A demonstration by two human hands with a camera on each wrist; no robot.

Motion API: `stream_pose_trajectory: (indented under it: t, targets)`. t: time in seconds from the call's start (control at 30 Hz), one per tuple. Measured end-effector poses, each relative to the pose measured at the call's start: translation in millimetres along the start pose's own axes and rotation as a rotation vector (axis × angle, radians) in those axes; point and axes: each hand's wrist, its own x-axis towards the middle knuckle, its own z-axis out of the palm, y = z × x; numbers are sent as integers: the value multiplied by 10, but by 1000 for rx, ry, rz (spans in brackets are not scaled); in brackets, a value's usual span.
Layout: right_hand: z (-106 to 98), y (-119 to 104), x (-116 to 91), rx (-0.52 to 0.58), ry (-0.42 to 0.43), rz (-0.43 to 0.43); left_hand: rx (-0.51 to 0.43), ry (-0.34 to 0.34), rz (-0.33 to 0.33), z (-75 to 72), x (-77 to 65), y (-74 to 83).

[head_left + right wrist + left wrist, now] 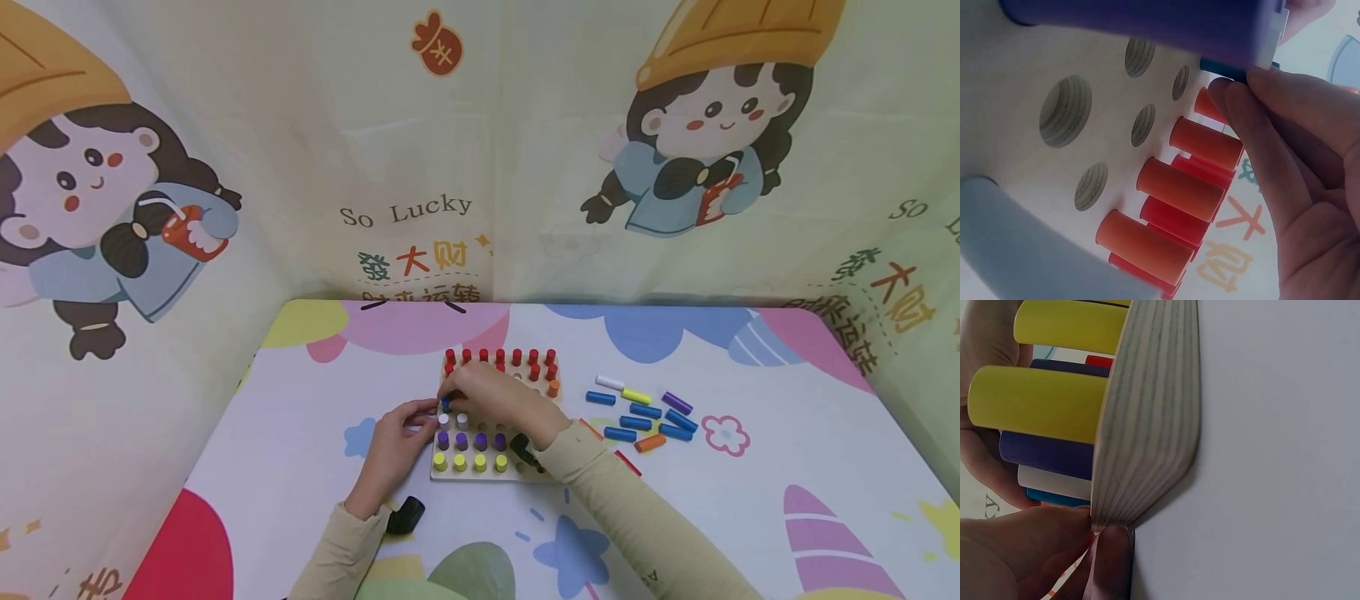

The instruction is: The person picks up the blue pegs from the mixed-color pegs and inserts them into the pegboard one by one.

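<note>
Right hand (pixel 498 396) pinches a blue peg (pixel 446 405) between thumb and fingertips. Peg is upright at the left end of its row on the wooden pegboard (pixel 1150 406); how deep it sits in its hole, can't tell. Left hand (pixel 401 437) has the board's left edge clamped between thumb and finger, right beside that peg.

Board contents, near to far, head view: four yellow pegs (pixel 460 462), four purple pegs (pixel 480 442), two white pegs (pixel 462 422), the blue one, then orange pegs (pixel 1180 189) mostly hidden by the right hand, then two rows of red pegs (pixel 517 357). Farthest red row has seven; the one in front of it is partly covered, count not readable. All visible board pegs stand upright. Right wrist view shows five round holes (pixel 1066 112) in the wood, layered ply walls visible inside.

Loose stock lies flat on the patterned tablecloth (pixel 300 417), right of the board: a white cylinder (pixel 610 382), a yellow cylinder (pixel 636 397), a purple cylinder (pixel 677 402), six blue cylinders (pixel 635 423), an orange cylinder (pixel 650 443), plus another orange and a red piece (pixel 628 463), both partly behind the right sleeve (pixel 637 508).
</note>
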Motion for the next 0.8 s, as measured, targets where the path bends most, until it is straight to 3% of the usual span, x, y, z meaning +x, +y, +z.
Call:
stream_pose_trajectory:
  t: [0.5,0.8]
  targets:
    - [-15,-16,-36,13,17,21,-4,0,-8,4,-11,-3]
    - [-40,-5,-83,12,67,-15,5,3,-11,9,-21,18]
